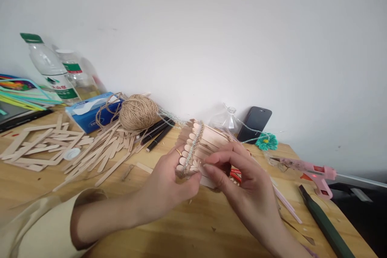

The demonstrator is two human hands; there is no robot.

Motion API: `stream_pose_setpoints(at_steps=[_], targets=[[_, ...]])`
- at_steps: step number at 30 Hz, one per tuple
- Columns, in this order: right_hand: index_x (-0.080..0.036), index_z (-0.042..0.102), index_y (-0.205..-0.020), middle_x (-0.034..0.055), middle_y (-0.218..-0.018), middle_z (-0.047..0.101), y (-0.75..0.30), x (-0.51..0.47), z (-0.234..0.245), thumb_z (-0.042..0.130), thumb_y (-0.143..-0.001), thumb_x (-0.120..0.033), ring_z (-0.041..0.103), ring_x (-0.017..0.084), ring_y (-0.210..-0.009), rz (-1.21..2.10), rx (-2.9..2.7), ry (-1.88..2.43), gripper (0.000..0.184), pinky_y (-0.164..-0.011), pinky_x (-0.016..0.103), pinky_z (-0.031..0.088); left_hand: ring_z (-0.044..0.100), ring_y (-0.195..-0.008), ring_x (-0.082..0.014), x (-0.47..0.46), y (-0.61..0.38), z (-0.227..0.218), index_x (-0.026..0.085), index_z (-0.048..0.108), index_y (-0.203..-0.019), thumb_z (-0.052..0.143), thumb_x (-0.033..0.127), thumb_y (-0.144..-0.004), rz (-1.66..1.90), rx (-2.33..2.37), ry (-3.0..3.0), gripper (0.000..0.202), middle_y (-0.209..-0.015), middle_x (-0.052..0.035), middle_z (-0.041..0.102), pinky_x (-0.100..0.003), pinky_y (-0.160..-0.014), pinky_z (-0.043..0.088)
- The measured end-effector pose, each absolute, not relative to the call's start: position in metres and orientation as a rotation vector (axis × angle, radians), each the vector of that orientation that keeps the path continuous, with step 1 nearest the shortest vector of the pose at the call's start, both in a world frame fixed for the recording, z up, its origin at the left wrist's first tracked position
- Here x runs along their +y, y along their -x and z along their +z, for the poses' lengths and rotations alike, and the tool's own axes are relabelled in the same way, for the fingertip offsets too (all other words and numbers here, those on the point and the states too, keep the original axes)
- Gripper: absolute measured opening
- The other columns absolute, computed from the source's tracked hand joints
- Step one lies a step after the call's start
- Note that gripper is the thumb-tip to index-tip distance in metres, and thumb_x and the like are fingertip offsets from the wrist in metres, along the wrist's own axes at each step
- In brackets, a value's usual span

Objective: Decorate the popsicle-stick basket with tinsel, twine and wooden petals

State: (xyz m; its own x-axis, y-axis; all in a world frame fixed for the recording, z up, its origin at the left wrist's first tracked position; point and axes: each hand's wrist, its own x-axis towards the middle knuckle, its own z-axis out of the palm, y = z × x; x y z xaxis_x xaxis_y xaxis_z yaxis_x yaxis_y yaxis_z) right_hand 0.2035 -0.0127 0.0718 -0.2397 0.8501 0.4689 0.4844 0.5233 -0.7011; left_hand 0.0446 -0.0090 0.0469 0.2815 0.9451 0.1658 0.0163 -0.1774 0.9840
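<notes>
A small basket built from craft sticks (205,141) is held over the wooden table (187,229), tilted toward me. A silvery tinsel strand (193,145) runs along its rim of rounded stick ends. My left hand (169,181) grips the basket's near left side, thumb and fingers closed on it; a ring shows on one finger. My right hand (242,177) holds the right side, its fingertips pinched at the rim close to the strand.
Loose craft sticks (99,153) and stick frames (36,145) lie at left, with a twine ball (137,112), tissue pack (90,113), black pens (157,131) and bottles (51,68). A phone (255,123), teal flower (266,142), pink glue gun (311,169) and green bar (326,225) are at right.
</notes>
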Motion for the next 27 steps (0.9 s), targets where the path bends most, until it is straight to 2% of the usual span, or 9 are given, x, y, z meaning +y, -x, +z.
stream_pose_setpoints(at_steps=[3, 6, 10, 14, 17, 22, 27], targets=[[-0.024, 0.061, -0.083, -0.0025, -0.073, 0.053, -0.2029, -0.0150, 0.0718, 0.061, -0.080, -0.018, 0.051, 0.013, -0.066, 0.408, -1.960, 1.086, 0.006, -0.065, 0.033, 0.039, 0.061, -0.083, -0.0143, -0.0101, -0.0435, 0.0472, 0.023, 0.061, -0.100, 0.054, 0.018, -0.079, 1.116, 0.913, -1.513, 0.022, -0.088, 0.0016, 0.067, -0.022, -0.075, 0.049], [-0.024, 0.062, -0.083, -0.0028, -0.070, 0.053, -0.2012, -0.0154, 0.0728, 0.060, -0.080, -0.017, 0.051, 0.014, -0.065, 0.343, -1.991, 1.080, 0.008, -0.065, 0.033, 0.037, 0.061, -0.083, -0.0157, -0.0103, -0.0435, 0.0462, 0.022, 0.061, -0.103, 0.053, 0.019, -0.080, 1.127, 0.948, -1.563, 0.025, -0.092, -0.0004, 0.067, -0.024, -0.075, 0.049], [-0.023, 0.063, -0.076, -0.0025, -0.066, 0.053, -0.1995, -0.0152, 0.0744, 0.060, -0.080, -0.018, 0.049, 0.014, -0.063, 0.310, -1.988, 1.101, 0.007, -0.065, 0.033, 0.036, 0.060, -0.079, -0.0167, -0.0095, -0.0438, 0.0432, 0.022, 0.061, -0.105, 0.052, 0.019, -0.079, 1.115, 1.020, -1.644, 0.027, -0.089, -0.0019, 0.066, -0.024, -0.068, 0.049], [-0.022, 0.063, -0.071, -0.0020, -0.065, 0.055, -0.1987, -0.0158, 0.0759, 0.060, -0.079, -0.017, 0.049, 0.014, -0.062, 0.294, -1.987, 1.127, 0.010, -0.061, 0.032, 0.035, 0.059, -0.085, -0.0177, -0.0089, -0.0441, 0.0425, 0.023, 0.060, -0.105, 0.051, 0.019, -0.080, 1.100, 1.034, -1.686, 0.026, -0.093, -0.0026, 0.065, -0.027, -0.077, 0.048], [-0.021, 0.063, -0.069, -0.0015, -0.064, 0.056, -0.1977, -0.0154, 0.0768, 0.059, -0.079, -0.017, 0.049, 0.015, -0.062, 0.291, -1.978, 1.151, 0.012, -0.060, 0.032, 0.036, 0.059, -0.083, -0.0175, -0.0083, -0.0446, 0.0438, 0.023, 0.061, -0.100, 0.050, 0.019, -0.081, 1.089, 1.041, -1.704, 0.023, -0.094, -0.0027, 0.065, -0.027, -0.076, 0.048], [-0.021, 0.061, -0.066, -0.0018, -0.062, 0.055, -0.1959, -0.0151, 0.0773, 0.058, -0.078, -0.016, 0.049, 0.014, -0.061, 0.244, -1.974, 1.165, 0.014, -0.060, 0.032, 0.035, 0.058, -0.081, -0.0173, -0.0089, -0.0445, 0.0451, 0.020, 0.059, -0.079, 0.050, 0.015, -0.078, 1.106, 1.040, -1.714, 0.010, -0.088, -0.0028, 0.064, -0.026, -0.073, 0.048], [-0.021, 0.060, -0.067, -0.0009, -0.063, 0.055, -0.1965, -0.0158, 0.0763, 0.056, -0.079, -0.015, 0.050, 0.015, -0.062, 0.265, -1.972, 1.161, 0.014, -0.060, 0.032, 0.036, 0.056, -0.077, -0.0148, -0.0106, -0.0448, 0.0442, 0.019, 0.057, -0.077, 0.051, 0.014, -0.077, 1.121, 1.051, -1.679, 0.009, -0.081, -0.0006, 0.060, -0.024, -0.069, 0.047]])
